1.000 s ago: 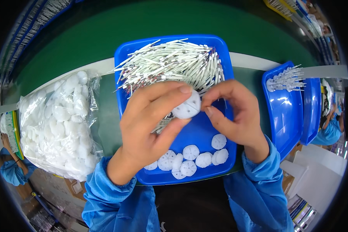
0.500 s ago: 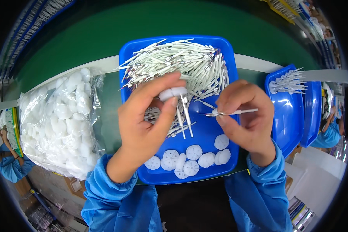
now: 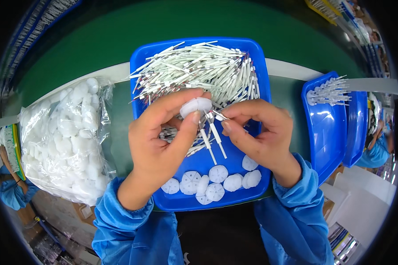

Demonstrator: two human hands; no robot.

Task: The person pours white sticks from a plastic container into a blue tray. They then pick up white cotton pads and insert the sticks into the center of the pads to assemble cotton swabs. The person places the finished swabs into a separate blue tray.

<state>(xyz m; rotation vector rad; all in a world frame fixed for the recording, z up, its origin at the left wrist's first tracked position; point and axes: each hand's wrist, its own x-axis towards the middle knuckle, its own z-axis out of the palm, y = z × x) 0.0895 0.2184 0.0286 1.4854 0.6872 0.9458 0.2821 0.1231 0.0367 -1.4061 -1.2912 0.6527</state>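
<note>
Between thumb and fingers, my left hand [image 3: 161,132] pinches a white round disc [image 3: 196,106] above a blue tray [image 3: 163,206]. Two thin white sticks [image 3: 216,134] hang down from the disc. My right hand [image 3: 263,134] is closed on another thin white stick [image 3: 218,115], whose end is against or very near the disc's edge; the exact contact is too small to tell. A large heap of like sticks [image 3: 199,66] fills the far part of the tray, partly behind my hands. Several loose discs [image 3: 215,192] with small dark holes lie along its near side.
A clear plastic bag of white discs [image 3: 66,128] lies to the left. At the right, another blue tray [image 3: 327,132] holds discs with sticks in them [image 3: 329,92]. Other people in blue sleeves [image 3: 13,187] show at both edges. The green table [image 3: 115,35] stretches beyond the tray.
My right hand has moved left, bringing its stick from a gap away up to the disc. The stick has turned from lying level to tilted. My left hand keeps its pinch on the disc.
</note>
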